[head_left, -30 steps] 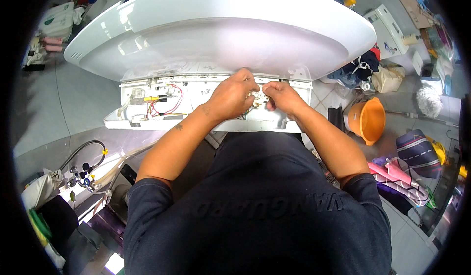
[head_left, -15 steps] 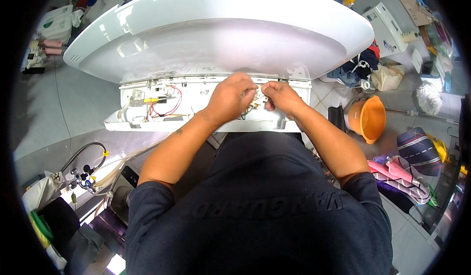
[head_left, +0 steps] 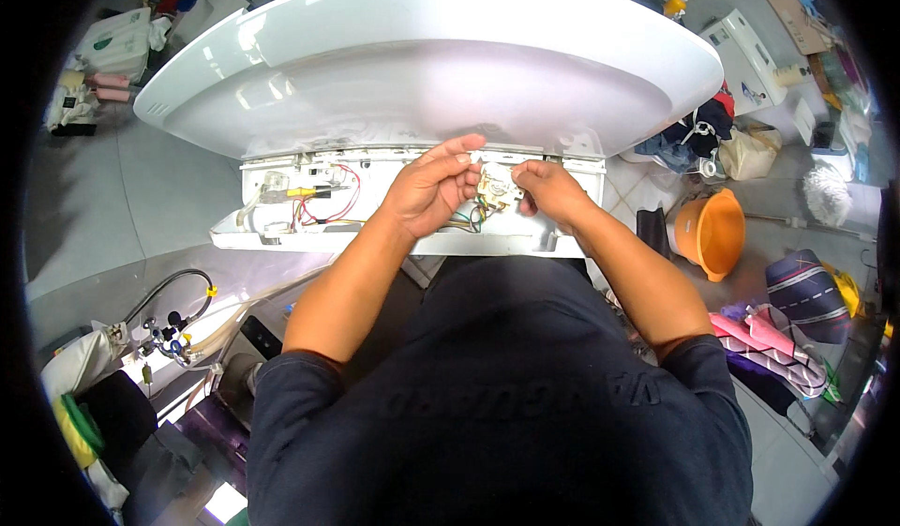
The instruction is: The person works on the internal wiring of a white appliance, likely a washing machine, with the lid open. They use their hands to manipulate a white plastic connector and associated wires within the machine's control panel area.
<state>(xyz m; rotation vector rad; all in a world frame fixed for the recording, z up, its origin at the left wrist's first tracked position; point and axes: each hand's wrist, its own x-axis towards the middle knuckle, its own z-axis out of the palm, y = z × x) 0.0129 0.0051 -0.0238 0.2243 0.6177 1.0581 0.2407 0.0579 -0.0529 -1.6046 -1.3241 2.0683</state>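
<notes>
A long, narrow white panel [head_left: 375, 236] lies open across in front of me, below a large curved white cover [head_left: 375, 85]. Near its right half is a pale, roundish part [head_left: 498, 185] with several coloured wires [head_left: 466, 218] beneath it. My left hand [head_left: 433, 191] is at this part's left side, thumb against curled fingers and the index stretched forward; anything in that pinch is too small to make out. At the right edge of the part, the fingertips of my right hand [head_left: 553, 191] are closed on it.
Red wires [head_left: 354, 193] and a yellow-and-black piece [head_left: 305, 192] lie in the panel's left half. An orange bucket [head_left: 720, 233] stands on the floor at right, with clothes [head_left: 694, 137] beyond it. Gauges with hoses [head_left: 169, 334] sit at lower left.
My left hand has turned and drawn slightly back left, its index finger now extended. My right hand has shifted slightly right. More of the pale part and its wires shows between them.
</notes>
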